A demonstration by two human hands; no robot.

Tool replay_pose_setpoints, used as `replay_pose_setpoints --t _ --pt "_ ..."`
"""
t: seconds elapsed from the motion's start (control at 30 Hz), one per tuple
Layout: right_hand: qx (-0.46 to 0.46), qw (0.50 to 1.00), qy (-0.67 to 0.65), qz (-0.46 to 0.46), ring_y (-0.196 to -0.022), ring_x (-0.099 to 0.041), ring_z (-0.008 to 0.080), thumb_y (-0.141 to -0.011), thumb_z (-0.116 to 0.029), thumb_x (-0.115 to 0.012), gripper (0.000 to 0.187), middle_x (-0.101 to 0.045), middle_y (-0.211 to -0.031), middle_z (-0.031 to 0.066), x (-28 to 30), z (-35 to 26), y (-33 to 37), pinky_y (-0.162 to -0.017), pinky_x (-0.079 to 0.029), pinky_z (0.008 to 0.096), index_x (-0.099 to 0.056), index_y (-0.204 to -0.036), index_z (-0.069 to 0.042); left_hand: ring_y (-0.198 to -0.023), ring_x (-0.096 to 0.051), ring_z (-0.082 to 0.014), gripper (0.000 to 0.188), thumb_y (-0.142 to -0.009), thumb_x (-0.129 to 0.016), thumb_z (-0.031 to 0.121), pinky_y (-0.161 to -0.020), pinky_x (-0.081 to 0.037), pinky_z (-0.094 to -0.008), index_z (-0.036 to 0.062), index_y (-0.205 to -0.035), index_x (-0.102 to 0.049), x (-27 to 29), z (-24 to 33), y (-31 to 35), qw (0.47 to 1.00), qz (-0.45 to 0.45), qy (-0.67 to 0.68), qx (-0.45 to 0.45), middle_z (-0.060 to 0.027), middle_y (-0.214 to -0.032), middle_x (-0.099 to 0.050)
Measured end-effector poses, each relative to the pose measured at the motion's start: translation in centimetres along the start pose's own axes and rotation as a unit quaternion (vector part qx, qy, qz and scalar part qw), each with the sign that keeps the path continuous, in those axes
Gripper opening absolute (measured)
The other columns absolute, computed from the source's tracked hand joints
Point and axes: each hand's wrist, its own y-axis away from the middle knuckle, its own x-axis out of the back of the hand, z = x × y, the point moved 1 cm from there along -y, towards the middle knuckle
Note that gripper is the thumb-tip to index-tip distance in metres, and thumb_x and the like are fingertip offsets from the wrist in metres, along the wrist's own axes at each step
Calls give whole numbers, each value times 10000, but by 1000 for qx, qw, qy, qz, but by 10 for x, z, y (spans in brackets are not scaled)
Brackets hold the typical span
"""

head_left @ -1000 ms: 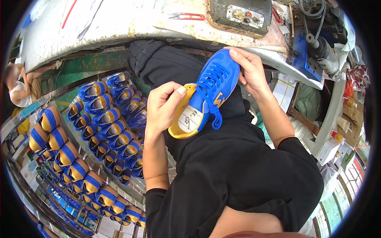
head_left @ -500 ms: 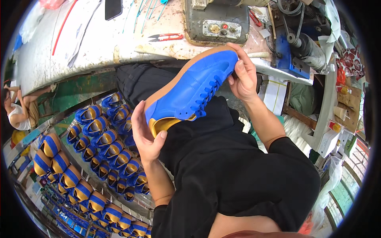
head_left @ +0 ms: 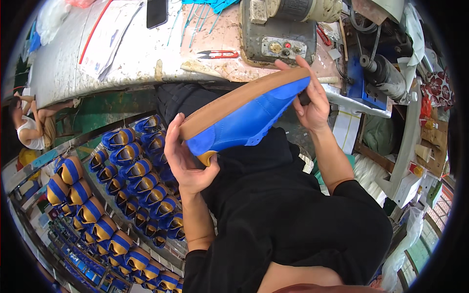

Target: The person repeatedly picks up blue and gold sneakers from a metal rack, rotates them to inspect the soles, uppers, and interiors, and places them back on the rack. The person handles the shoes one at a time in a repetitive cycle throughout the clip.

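A blue shoe (head_left: pixel 239 122) with a brown gum sole and a yellow lining is held between my hands, above my lap and close to the bench edge. It is tilted on its side, so the sole's edge faces up and the laces are mostly turned away. My left hand (head_left: pixel 188 163) grips the heel, thumb by the yellow collar and fingers against the sole. At the toe, my right hand (head_left: pixel 312 100) has its thumb below and its fingers around the tip; some fingers are partly hidden behind the shoe.
On the bench (head_left: pixel 132 63) lie red-handled thread snips (head_left: pixel 218 54), a phone (head_left: pixel 157 13) and papers (head_left: pixel 110 39). A machine (head_left: pixel 278 39) with knobs stands beyond the shoe. Racks of blue shoes (head_left: pixel 146 180) fill the left. Another person (head_left: pixel 31 128) sits at far left.
The shoe has rolled so its brown sole edge shows more and its laces less. Both hands turned with it, staying at heel and toe. The whole view has shifted slightly.
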Motion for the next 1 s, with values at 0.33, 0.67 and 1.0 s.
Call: replay_pose_setpoints --t 0.33,0.67,1.0 --pt "123 980 95 124 -539 -412 33 -1012 -272 -416 534 -599 -1237 198 28 -65 14 -413 -280 155 -366 -1432 54 -1356 -400 -376 1010 -616 -818 35 -1011 -476 -443 3 -1455 -257 -49 4 -55 991 -69 114 -28 -287 -1454 -353" --pt "307 881 197 302 -496 -467 37 -1015 -321 -446 451 -650 -824 68 63 -135 28 -400 -298 163 -580 -1172 79 -1251 -527 -337 1250 -515 -953 401 -952 -515 -401 -20 -1462 -254 -116 24 -131 954 -110 277 41 -308 -1399 -440" --pt "330 885 163 285 -555 -451 17 -951 -275 -624 442 -645 -908 43 73 -138 24 -436 -293 156 -571 -1204 83 -1226 -540 -336 1277 -535 -907 558 -1019 -454 -412 -39 -1459 -257 -128 28 -162 953 -79 283 75 -295 -1397 -450"
